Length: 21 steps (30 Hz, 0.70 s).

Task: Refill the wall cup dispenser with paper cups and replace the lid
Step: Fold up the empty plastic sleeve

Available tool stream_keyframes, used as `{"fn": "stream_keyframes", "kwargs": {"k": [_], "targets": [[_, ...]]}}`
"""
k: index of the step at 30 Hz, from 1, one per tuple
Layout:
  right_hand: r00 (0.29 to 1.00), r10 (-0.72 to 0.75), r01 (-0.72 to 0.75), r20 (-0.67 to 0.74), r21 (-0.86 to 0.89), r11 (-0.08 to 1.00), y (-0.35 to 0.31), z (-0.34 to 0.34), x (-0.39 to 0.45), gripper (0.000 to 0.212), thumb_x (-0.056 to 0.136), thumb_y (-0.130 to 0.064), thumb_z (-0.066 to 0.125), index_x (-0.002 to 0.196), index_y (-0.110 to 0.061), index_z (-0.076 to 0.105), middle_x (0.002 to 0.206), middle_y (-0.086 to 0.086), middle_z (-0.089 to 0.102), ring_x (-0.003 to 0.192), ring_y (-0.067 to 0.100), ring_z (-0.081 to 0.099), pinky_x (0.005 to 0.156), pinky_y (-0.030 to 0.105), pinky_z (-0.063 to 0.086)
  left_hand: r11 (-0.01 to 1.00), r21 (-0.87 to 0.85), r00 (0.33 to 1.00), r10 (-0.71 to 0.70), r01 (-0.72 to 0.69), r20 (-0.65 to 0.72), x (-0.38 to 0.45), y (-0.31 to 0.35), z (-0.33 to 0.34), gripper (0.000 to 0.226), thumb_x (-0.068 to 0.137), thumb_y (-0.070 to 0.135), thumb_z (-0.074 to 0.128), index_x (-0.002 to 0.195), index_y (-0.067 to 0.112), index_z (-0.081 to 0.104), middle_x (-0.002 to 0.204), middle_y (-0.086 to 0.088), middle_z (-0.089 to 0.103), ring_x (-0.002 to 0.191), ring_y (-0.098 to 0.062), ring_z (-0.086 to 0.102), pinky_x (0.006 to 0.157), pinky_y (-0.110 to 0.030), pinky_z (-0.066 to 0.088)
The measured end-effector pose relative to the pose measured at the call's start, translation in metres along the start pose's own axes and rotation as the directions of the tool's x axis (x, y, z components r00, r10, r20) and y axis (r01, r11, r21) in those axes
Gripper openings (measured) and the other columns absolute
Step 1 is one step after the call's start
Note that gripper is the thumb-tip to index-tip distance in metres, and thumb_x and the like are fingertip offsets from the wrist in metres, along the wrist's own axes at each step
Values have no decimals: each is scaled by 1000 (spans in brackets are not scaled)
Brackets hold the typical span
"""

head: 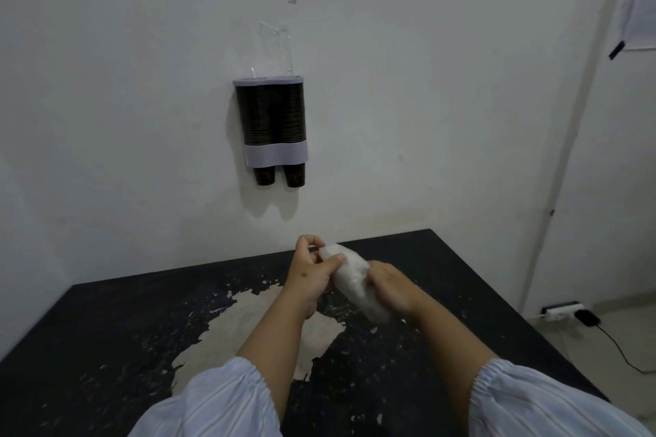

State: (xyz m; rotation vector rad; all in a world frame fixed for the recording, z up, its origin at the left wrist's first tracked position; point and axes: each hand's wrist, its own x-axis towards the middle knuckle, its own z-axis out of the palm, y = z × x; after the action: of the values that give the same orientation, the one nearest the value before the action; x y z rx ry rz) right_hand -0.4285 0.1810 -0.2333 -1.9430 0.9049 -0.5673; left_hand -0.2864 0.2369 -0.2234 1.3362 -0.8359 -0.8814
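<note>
sleeve of cups (355, 280) | long axis tilted, far end up-left | both hands (gripping)

Dim room, pale bare wall (390, 82) — black desk (106, 330) with peeling paint; power strip (562, 311) on floor (621, 341) at right.

A black table (408, 358) with a large patch of worn-off coating (248, 323) stands against a pale wall (426, 82), while at right a white power strip (562, 311) with a black plug and cable (617, 344) lies on the floor below a taped paper notice (640, 7).
</note>
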Motion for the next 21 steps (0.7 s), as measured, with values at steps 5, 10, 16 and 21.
{"fn": "stream_keyframes", "kwargs": {"k": [5,10,16,21], "targets": [[996,11,-7,-83,42,999,18,-35,-18,21,88,-8,46,108,-11,50,96,6,55,87,18,52,74,30,44,997,53,997,-54,57,-57,3,-15,43,14,87,15,58,88,26,50,103,-11,61,96,-25,58,82,-40,53],[993,56,-55,-103,8,998,53,-80,-54,23,85,-8,53,104,-20,45,74,6,52,63,14,46,57,25,40,984,109,990,-138,141,-34,-7,-38,102,6,88,19,57,92,20,61,109,-9,62,102,-26,58,91,-44,51],[980,109,-117,-169,-37,992,105,-133,-104,21,85,-8,57,100,-18,46,81,9,55,68,16,49,61,24,42,972,169,973,-186,163,134,-34,-64,177,31,87,15,58,117,17,50,108,-3,59,100,-20,57,79,-33,52],[960,164,-178,-228,-42,983,151,-162,-148,20,82,0,57,90,-14,45,66,7,45,57,14,36,51,16,31,971,166,962,-201,171,184,-66,-95,234,29,86,7,58,104,20,40,101,-8,56,84,-17,55,63,-25,48]]}}
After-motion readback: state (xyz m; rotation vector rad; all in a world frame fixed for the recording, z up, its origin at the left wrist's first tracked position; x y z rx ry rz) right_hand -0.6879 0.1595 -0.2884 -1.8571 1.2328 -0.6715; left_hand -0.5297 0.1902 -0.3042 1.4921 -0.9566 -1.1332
